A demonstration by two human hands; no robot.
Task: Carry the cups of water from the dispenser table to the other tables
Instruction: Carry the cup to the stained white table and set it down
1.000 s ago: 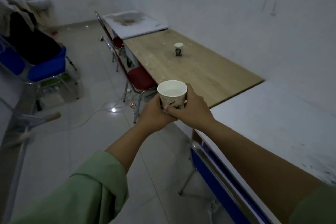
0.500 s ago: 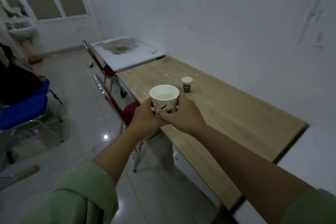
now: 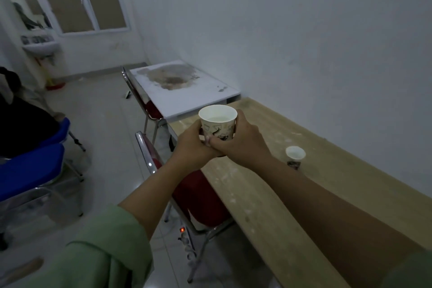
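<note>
A white paper cup of water (image 3: pixel 218 121) with a printed pattern is held upright in both hands, out in front of me. My left hand (image 3: pixel 192 146) wraps its left side and my right hand (image 3: pixel 243 142) its right side and front. The cup hangs over the near-left edge of the long wooden table (image 3: pixel 268 194). A second paper cup (image 3: pixel 295 155) stands on that table, just right of my right forearm, partly hidden by it. Beyond the wooden table is a white table (image 3: pixel 187 96) with a large brown stain.
Two red-seated metal chairs (image 3: pixel 198 196) are tucked against the tables' left side. A power strip with a lit red switch (image 3: pixel 183 232) lies on the floor under the near chair. Blue chairs (image 3: pixel 30 166) stand at the left, with tiled floor between. A white wall runs along the right.
I have walked forward along the tables with the cup in both hands. The second cup on the wooden table has shifted from ahead of my hands to the right of my forearm.
</note>
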